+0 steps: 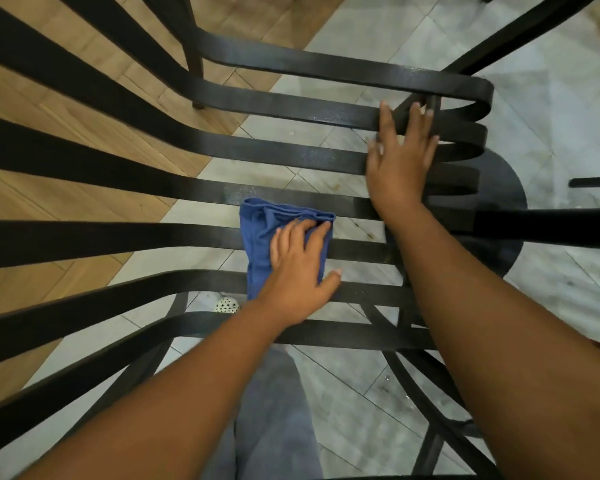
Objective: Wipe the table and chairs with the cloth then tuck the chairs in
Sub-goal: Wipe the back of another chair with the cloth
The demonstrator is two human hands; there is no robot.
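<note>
The step in hand looks like wiping the chair (174, 188) seat, slat by slat. To do it well, the cloth (257, 237) should run the full length of each slat, from the bend at the left, where the slats rise into the back, out to the curled front edge at the right. Pressure should stay flat and even, because the slats are narrow with open gaps between them, and a loose corner could drop through a gap and snag. Folding the cloth over each slat's edge would catch the sides as well as the top.

The cloth is blue, folded into a thick pad with a rolled upper edge, and lies across the middle slats near the centre of the seat. The left hand (298, 268) presses down on it, fingers (317, 233) slightly spread and lightly bent over its right part, thumb resting on a slat just beside the cloth's right edge. It presses rather than grips.

Further right, the right hand (400, 157) lies flat on the slats near the seat's front edge, fingers straight and a little apart, tips reaching towards the curl. It holds nothing and seems to steady the chair, which is sensible while the other hand pushes.

The slats are dark and glossy, with a faint speckled sheen on some. The floor (343, 372) shows through the gaps, wood at the left and pale tile at the right.
</note>
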